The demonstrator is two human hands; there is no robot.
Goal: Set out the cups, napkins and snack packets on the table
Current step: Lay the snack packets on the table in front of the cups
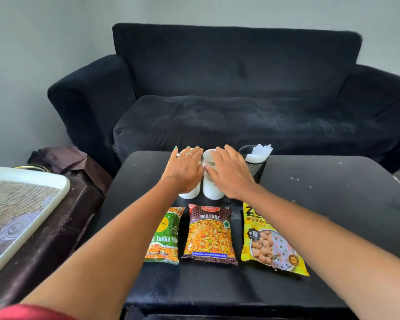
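Observation:
Two white paper cup stacks stand side by side at the middle of the black table point(321, 204). My left hand point(185, 168) lies flat over the left cup point(191, 194), fingers stretched out. My right hand point(230, 174) is against the right side of the taller cup stack point(211, 189), thumb touching it and fingers straight. White napkins point(259, 152) stick out of a black mesh holder point(259, 172) just right of my right hand. Three snack packets lie in a row nearer me: a green one point(165, 239), a brown "Mixture" one point(209, 236) and a yellow one point(269, 248).
A black sofa point(236, 88) stands right behind the table. At the left, a white tray with a patterned mat point(21, 204) rests on a dark wooden surface point(62, 227). Dark cloth point(60, 155) is piled beyond it.

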